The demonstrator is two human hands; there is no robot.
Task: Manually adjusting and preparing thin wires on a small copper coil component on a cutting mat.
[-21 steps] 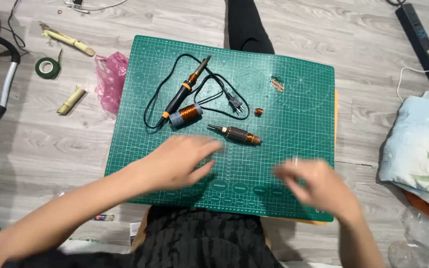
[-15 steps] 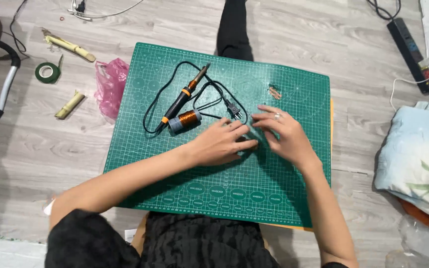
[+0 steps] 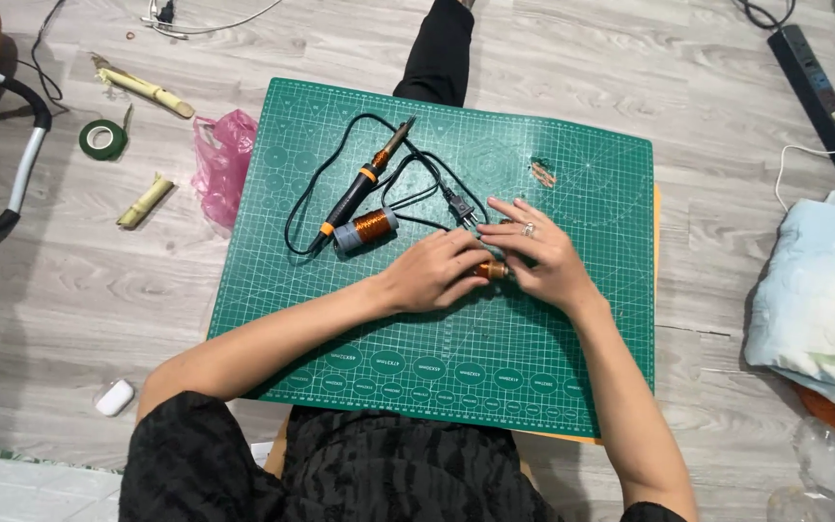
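Where both meet on gridded green mat (image 3: 572, 387), left hand (image 3: 437, 273), right hand (image 3: 538, 253) pinching copper-wound cylinder (image 3: 491, 272)

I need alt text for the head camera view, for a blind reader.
Both hands, left hand and right hand, close on a small copper-wound part on a green cutting mat. A soldering iron and copper wire spool lie beside them.

Matt green mat (image 3: 572, 387), shiny copper coil (image 3: 372, 227)

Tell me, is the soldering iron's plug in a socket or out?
Out. The plug lies loose on the green cutting mat, beside the soldering iron.
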